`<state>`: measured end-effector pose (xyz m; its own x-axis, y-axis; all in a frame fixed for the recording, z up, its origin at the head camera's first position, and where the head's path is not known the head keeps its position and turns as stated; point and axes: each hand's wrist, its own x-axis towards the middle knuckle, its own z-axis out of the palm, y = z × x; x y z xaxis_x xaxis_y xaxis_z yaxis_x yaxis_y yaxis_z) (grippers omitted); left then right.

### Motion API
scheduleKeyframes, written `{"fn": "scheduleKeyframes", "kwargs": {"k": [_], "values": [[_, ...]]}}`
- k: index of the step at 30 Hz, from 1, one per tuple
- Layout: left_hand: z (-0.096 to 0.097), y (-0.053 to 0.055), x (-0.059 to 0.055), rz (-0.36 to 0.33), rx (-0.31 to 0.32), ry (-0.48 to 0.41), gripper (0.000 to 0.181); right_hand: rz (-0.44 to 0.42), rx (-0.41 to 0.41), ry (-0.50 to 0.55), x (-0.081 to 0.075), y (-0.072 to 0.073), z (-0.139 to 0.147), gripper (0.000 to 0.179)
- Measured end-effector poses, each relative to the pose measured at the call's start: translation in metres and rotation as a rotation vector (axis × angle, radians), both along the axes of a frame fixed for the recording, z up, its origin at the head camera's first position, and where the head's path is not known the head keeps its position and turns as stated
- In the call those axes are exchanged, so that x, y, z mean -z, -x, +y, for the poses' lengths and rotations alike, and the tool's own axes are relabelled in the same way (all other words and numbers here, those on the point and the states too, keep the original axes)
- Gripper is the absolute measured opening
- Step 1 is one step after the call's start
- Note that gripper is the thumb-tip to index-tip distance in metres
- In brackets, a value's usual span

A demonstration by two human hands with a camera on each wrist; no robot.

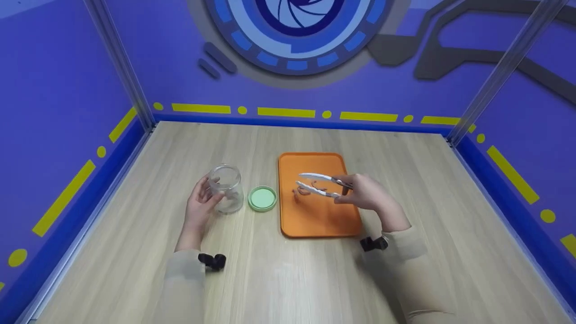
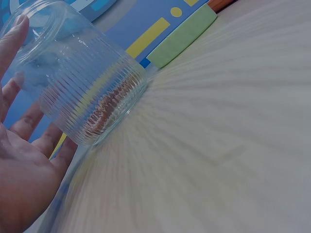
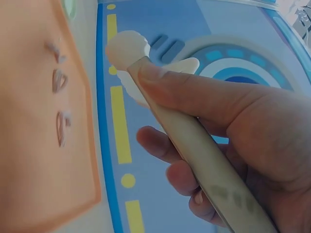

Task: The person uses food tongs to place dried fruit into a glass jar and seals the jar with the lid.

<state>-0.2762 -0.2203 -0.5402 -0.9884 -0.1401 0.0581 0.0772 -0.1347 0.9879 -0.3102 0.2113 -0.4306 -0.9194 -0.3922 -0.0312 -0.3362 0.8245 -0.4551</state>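
Note:
My left hand [image 1: 201, 204] holds a clear glass jar [image 1: 230, 200] from its left side, fingers and thumb round it. The jar stands upright and lidless, and reddish-brown pieces [image 2: 109, 108] lie at its bottom in the left wrist view. My right hand [image 1: 370, 193] grips metal tongs [image 3: 194, 141] with white tips [image 1: 316, 177]. The tips are spread apart above an orange tray [image 1: 321, 223], with nothing seen between them. On the tray lie several small curled reddish-brown pieces [image 3: 60, 81], partly covered by the tongs in the head view.
A light green round lid [image 1: 262, 199] lies between the jar and the tray on the wooden table [image 1: 261, 279]. Blue-purple panels [image 1: 288, 96] with yellow marks enclose the back and both sides.

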Motion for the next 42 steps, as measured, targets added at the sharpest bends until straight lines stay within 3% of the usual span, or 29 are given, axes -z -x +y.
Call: {"fn": "scheduleKeyframes", "kwargs": {"k": [10,28,36,42], "values": [[0.0,-0.001,0.0,-0.005,-0.016,0.02,0.074,-0.059,0.058,-0.038,0.011,0.002,0.021,0.057],[0.0,-0.001,0.0,-0.007,0.001,0.011,0.075,-0.051,0.044,-0.083,0.022,0.01,0.031,0.053],[0.0,0.0,-0.001,-0.023,-0.012,0.031,0.076,-0.064,0.046,-0.09,0.021,0.011,0.029,0.049],[0.0,0.001,0.0,-0.017,-0.012,-0.005,0.075,-0.065,0.037,-0.105,0.019,0.012,0.029,0.048]]}}
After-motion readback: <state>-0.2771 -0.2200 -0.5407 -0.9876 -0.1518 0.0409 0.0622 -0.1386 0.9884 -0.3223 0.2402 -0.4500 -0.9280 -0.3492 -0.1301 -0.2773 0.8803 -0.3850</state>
